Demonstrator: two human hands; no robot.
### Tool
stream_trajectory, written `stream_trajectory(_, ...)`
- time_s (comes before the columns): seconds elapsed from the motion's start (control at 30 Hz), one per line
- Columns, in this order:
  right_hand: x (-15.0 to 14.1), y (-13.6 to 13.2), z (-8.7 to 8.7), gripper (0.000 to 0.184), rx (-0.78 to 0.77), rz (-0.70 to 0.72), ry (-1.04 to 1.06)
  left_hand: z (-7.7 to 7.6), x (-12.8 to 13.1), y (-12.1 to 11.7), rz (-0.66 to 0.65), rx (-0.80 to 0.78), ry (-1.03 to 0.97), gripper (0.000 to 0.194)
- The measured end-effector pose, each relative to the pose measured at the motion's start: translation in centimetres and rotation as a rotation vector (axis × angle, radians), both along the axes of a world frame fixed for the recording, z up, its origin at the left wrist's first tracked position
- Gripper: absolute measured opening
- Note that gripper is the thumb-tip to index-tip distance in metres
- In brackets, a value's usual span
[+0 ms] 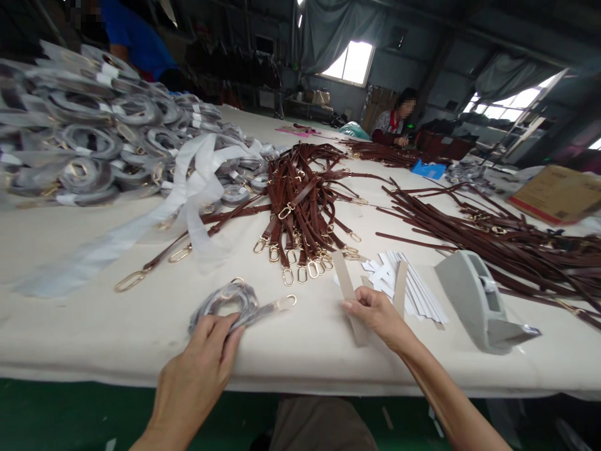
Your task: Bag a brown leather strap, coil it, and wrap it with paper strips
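Brown straps (305, 194) heap up beyond your hands, mid-table (300, 363); wrapped coils (94, 150) are piled at the left, with loose film (141, 232) lying in front. Paper slips (420, 291) and a tape dispenser (469, 300) crowd the space beside your right hand (375, 313), whose grip pinches a card (345, 275). Your left hand (197, 360) has its grip on a coil (250, 302) near the table's front edge. The straps are flat, leather-like, with gold oval clasps; the film is milky and translucent, the card tan and matte, the dispenser grey and wedge-shaped.
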State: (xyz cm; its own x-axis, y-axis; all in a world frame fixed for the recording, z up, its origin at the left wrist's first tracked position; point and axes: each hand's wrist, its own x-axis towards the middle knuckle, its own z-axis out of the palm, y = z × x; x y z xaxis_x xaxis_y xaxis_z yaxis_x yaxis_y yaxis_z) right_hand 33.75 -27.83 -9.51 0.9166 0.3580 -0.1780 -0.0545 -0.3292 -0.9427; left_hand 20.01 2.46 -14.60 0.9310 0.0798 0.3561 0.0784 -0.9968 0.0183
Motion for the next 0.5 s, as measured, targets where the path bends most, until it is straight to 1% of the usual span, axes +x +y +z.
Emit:
stream_trajectory(0.1,-0.3,0.1,0.5,0.049,0.138,-0.008,0.106,-0.1,0.1,0.0,0.003,0.0,-0.014,0.035)
stream_trajectory(0.27,-0.4,0.0,0.5,0.044,0.337,-0.031,0.24,0.1,0.2,-0.2,0.011,0.072,-0.063,0.034)
stream_trajectory(0.37,-0.4,0.0,0.3,0.041,0.455,-0.056,0.301,-0.1,0.1,0.1,-0.019,0.096,-0.056,0.035)
stream_trajectory(0.5,-0.3,0.2,0.1,0.041,0.585,-0.106,0.388,-0.8,0.0,0.7,-0.06,0.09,-0.022,0.038)
